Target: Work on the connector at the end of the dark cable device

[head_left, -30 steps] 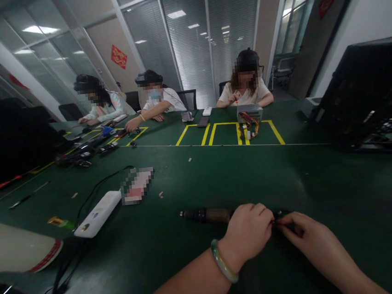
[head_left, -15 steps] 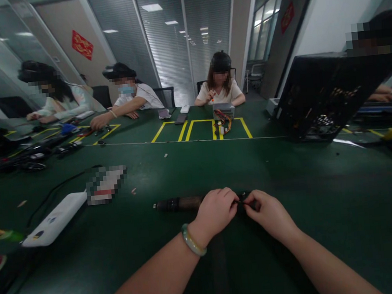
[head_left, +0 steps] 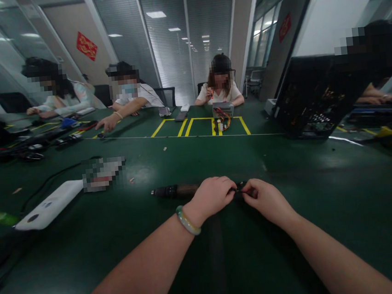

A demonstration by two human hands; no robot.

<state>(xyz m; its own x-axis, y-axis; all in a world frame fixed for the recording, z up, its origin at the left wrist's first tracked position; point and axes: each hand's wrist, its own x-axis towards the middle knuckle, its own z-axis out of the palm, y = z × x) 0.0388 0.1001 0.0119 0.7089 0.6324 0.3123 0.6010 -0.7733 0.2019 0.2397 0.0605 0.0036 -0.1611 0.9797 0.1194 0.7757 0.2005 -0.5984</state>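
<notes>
My left hand [head_left: 212,198] is closed in a pinch on the end of a thin dark strand, which looks like a wire [head_left: 239,190]. Opposite it, my right hand [head_left: 266,197] pinches the same thin strand between thumb and fingertips. A small gap separates the two sets of fingertips. Behind my left hand lies a long cylindrical tool [head_left: 186,191], dark with a brownish grip, resembling an electric screwdriver. Its tip points left, and my left hand hides its middle. A small dark part shows just behind my fingertips, too small to name.
On the left lie a white power strip [head_left: 51,206] and a black cable [head_left: 40,184]. A black computer case [head_left: 305,95] stands at the right, a grey power supply [head_left: 223,109] with coloured wires across the table. Several people sit opposite; one person's hand [head_left: 108,123] reaches over the table.
The camera view has shifted slightly. My hands keep their pinch, with a little more gap between fingertips. The reaching person's hand across the table has moved to the right.
</notes>
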